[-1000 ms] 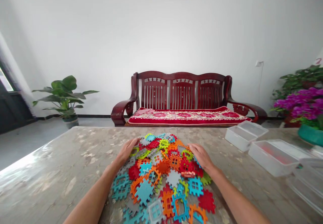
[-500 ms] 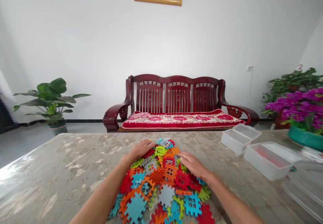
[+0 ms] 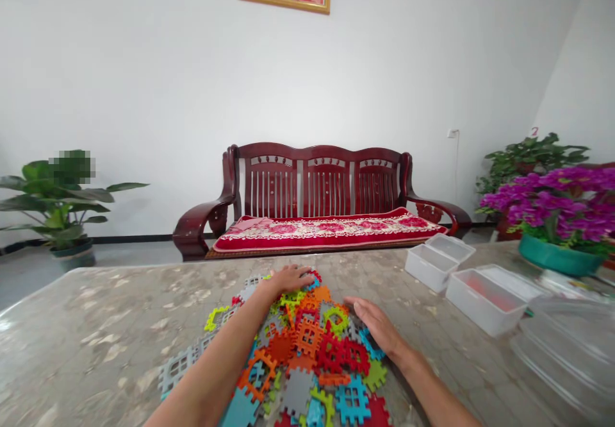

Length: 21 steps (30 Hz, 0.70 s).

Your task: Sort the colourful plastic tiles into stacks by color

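Note:
A heap of interlocking plastic building tiles in red, orange, blue, green and grey lies in front of me on the table. Over the far end of it rests my left hand, palm down with fingers stretched out, grasping nothing that shows. My right hand stands along the heap's right edge, open, its fingers extended and pointing away from me. Near it lie a blue tile and a light-green tile. Grey tiles show to the left of my left forearm, which hides part of the heap.
Two clear plastic boxes with lids stand at the right, an open one and a nearer one with something red inside. Clear lidded containers and a purple flower pot are farther right. A wooden bench stands beyond the table.
My left hand has moved right across the far end of the heap. Grey and green tiles now show left of my left forearm. The whole view has shifted slightly.

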Each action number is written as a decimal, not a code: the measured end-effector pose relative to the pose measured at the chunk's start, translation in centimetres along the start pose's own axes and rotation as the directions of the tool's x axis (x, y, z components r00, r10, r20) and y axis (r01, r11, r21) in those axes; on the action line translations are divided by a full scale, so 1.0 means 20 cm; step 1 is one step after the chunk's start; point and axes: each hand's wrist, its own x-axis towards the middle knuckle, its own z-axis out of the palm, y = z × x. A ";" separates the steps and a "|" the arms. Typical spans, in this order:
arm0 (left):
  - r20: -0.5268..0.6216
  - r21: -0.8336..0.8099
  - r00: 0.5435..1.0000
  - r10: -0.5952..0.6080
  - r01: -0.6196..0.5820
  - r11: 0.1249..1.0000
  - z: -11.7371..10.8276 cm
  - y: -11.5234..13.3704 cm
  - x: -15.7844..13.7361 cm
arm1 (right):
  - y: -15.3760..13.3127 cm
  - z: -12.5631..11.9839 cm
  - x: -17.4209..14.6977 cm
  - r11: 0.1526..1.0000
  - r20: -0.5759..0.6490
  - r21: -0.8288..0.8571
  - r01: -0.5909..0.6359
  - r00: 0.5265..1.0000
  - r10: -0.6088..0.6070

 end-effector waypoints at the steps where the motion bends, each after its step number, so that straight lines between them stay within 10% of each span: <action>1: 0.010 -0.004 1.000 0.004 -0.004 1.000 0.02 0.02 0.00 | -0.01 0.00 0.00 1.000 -0.007 0.021 -0.006 1.000 0.007; 10: 0.047 -0.101 0.990 0.134 -0.129 0.986 0.04 0.17 -0.12 | 0.00 -0.02 0.01 0.991 -0.278 0.129 0.027 0.960 0.010; 16: -0.105 -0.164 0.991 0.079 -0.096 0.982 -0.06 0.20 -0.25 | 0.03 0.00 0.02 0.998 -0.196 -0.026 0.057 0.979 -0.061; 21: -0.342 -0.169 0.924 -0.168 0.115 0.979 -0.16 -0.01 -0.56 | 0.01 0.01 0.02 0.975 -0.047 -0.206 0.081 0.995 -0.093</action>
